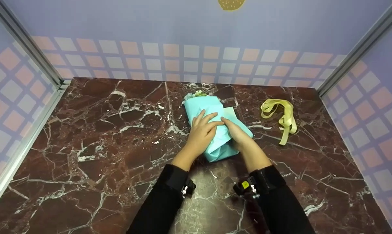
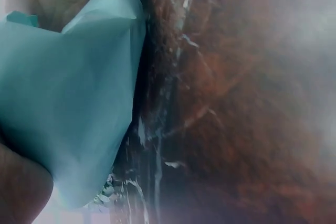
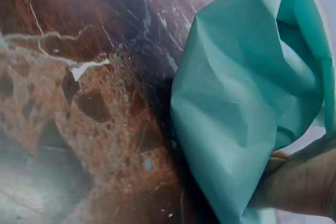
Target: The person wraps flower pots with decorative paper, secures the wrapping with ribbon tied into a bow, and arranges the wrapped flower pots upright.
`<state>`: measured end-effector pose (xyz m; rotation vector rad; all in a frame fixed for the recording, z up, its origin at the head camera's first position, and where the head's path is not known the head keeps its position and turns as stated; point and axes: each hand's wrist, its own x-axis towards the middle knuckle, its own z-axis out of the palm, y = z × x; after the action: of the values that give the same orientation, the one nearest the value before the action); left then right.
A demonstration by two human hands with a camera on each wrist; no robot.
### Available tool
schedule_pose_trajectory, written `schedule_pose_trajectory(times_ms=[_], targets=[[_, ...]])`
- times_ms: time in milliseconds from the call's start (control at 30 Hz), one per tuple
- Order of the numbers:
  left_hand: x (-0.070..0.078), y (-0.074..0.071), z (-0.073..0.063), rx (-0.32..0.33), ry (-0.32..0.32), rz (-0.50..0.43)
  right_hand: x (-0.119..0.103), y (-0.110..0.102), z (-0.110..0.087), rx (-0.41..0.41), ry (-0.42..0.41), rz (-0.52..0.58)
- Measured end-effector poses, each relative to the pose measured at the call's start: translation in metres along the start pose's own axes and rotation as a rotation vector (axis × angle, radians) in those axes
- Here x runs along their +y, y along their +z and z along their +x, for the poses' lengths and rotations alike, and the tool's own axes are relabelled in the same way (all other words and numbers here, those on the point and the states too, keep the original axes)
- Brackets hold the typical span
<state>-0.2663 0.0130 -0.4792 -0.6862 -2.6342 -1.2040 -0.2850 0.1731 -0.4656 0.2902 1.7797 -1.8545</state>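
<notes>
A turquoise sheet of wrapping paper is folded round a small bunch of flowers, whose pale heads show at the far end. My left hand rests on top of the paper with its fingers spread. At the right side, my right hand holds a folded edge of the paper; part of its grip is hidden. The right wrist view shows a loose, open fold of wrapping paper beside the right hand. In the left wrist view, the paper bulges between both hands.
A loosely looped yellow ribbon lies to the right of the bundle. The dark red marbled tabletop is bounded by a checkered back wall and side panels.
</notes>
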Motion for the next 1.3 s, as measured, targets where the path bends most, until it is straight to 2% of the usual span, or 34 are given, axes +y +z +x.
schedule_pose_trajectory(times_ms=[67,233,400,600,867,1100,1200,1300], targets=[[-0.001,-0.001,-0.002,0.008,0.001,-0.017,-0.002,0.002,-0.001,0.010,-0.002,-0.020],[-0.003,-0.002,-0.005,0.020,-0.001,-0.044,-0.002,0.003,0.000,-0.024,-0.035,-0.003],[-0.003,-0.005,-0.005,0.010,-0.012,-0.006,0.004,0.004,0.005,-0.030,-0.051,0.048],[0.001,-0.005,-0.003,-0.011,-0.026,0.051,0.011,0.003,0.005,-0.004,-0.081,0.100],[0.007,-0.005,-0.001,-0.030,-0.018,0.061,0.013,0.000,-0.004,0.084,-0.129,0.147],[0.009,-0.003,0.002,-0.028,-0.015,0.088,0.016,-0.008,-0.012,0.021,-0.166,0.209],[0.009,-0.002,0.003,-0.029,-0.016,0.102,0.016,-0.013,-0.018,0.076,-0.171,0.175],[0.009,0.000,0.005,-0.034,-0.019,0.118,0.016,-0.020,-0.025,0.217,-0.181,0.136]])
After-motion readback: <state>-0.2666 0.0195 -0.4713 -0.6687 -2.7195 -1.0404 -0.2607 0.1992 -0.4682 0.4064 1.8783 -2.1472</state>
